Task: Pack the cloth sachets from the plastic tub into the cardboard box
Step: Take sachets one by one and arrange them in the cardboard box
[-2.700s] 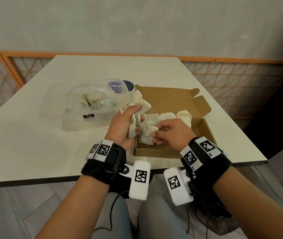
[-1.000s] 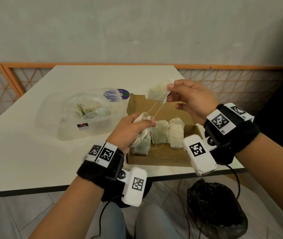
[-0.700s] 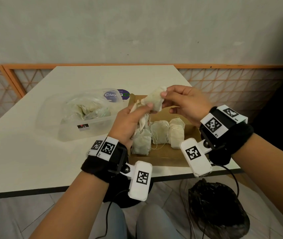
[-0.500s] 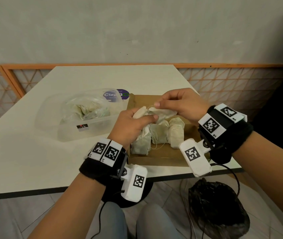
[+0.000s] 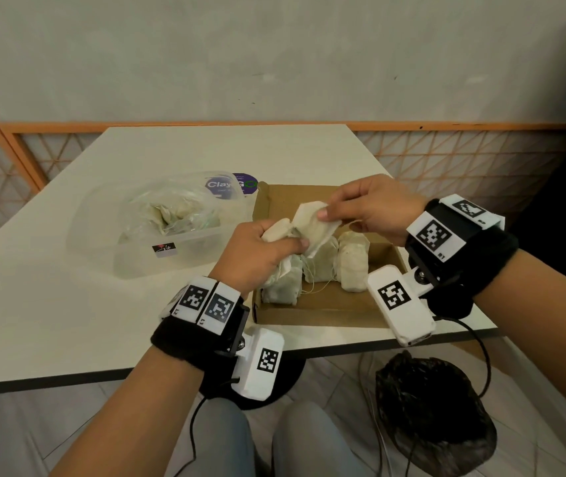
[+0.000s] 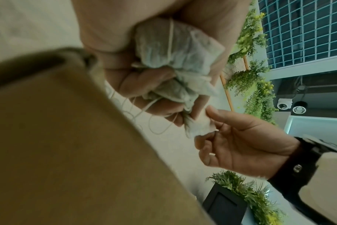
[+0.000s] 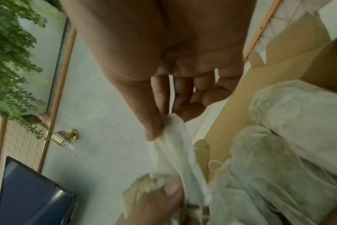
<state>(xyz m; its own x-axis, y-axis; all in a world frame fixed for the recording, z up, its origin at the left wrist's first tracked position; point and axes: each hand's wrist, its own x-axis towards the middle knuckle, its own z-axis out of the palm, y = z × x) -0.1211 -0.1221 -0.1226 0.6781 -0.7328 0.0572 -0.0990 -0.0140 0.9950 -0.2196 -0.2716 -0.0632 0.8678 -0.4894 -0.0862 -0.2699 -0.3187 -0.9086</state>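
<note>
Above the open cardboard box [image 5: 323,313] my two hands meet over a pale cloth sachet [image 5: 312,223]. My right hand [image 5: 360,210] pinches its upper edge between thumb and forefinger [image 7: 154,129]. My left hand [image 5: 261,251] grips a crumpled bunch of sachets [image 6: 175,64] with loose strings, its thumb on the lower end of that sachet. Three sachets [image 5: 319,266] stand in a row inside the box. The clear plastic tub [image 5: 144,256] to the left holds more sachets [image 5: 171,215] in a plastic bag.
A purple round sticker [image 5: 245,183] lies on the white table [image 5: 51,304] behind the tub. A black bag [image 5: 433,414] sits on the floor under the table's right front corner. Orange lattice railing runs behind the table.
My right hand, which held one sachet high with its strings stretched to the left hand, has come down to meet the left hand just above the box.
</note>
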